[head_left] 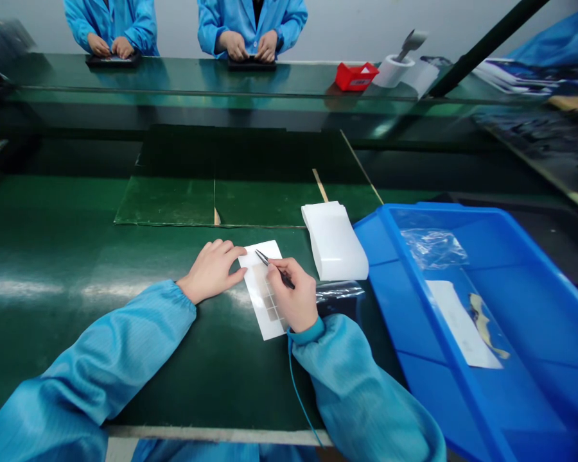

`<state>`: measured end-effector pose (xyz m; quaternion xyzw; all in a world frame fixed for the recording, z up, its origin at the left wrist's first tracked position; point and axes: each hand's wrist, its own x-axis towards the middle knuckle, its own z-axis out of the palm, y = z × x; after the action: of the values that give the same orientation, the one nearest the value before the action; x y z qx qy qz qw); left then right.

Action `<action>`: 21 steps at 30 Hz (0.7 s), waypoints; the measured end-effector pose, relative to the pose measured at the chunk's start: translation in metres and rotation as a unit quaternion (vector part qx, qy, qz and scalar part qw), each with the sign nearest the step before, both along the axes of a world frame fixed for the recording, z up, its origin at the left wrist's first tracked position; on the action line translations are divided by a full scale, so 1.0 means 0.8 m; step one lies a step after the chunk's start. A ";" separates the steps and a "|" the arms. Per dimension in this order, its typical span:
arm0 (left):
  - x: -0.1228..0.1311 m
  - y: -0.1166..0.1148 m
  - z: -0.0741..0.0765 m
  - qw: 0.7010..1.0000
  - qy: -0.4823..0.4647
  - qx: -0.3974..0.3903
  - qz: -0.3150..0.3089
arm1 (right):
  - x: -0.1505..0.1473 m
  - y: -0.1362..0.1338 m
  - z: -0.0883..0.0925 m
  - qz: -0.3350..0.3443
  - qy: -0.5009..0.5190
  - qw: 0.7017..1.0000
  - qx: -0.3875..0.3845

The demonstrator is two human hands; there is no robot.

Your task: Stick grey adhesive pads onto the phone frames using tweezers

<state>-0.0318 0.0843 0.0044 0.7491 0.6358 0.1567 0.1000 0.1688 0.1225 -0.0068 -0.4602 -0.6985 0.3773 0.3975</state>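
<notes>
A white sheet [256, 287] with rows of greyish rectangular stickers lies on the green work surface in front of me. My left hand [215, 269] rests at its upper left edge, fingers spread, thumb and fingertips touching the paper. In my right hand [295, 294] I hold dark, pointed tweezers [285, 278], their tips over the top part of the sheet. Whether anything is between the tips is too small to tell. Part of the sheet's right side is hidden under my right hand.
Right of the sheet lies a folded white strip stack [334, 240], with a clear plastic bag [340, 292] below it. A blue bin [414, 308] at the right holds plastic film and paper. A cord [298, 385] runs from my right cuff. Two co-workers sit across, near a red box [355, 77].
</notes>
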 end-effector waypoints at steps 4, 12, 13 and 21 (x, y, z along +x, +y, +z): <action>0.000 0.000 -0.001 1.000 0.001 -0.003 0.001 | 0.000 0.000 0.000 -0.021 -0.018 0.999 0.022; 0.000 0.000 -0.002 1.000 0.004 0.008 -0.001 | 0.001 0.000 0.001 0.005 -0.019 1.000 0.022; 0.000 0.000 -0.001 1.000 0.004 0.008 -0.002 | 0.001 0.000 0.002 0.009 -0.018 1.000 0.020; 0.000 0.000 0.001 1.000 0.002 0.003 0.000 | 0.002 -0.002 0.005 0.015 -0.007 1.000 0.002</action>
<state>-0.0315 0.0841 0.0055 0.7495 0.6358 0.1569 0.0967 0.1706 0.1208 -0.0029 -0.4515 -0.7086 0.3789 0.3878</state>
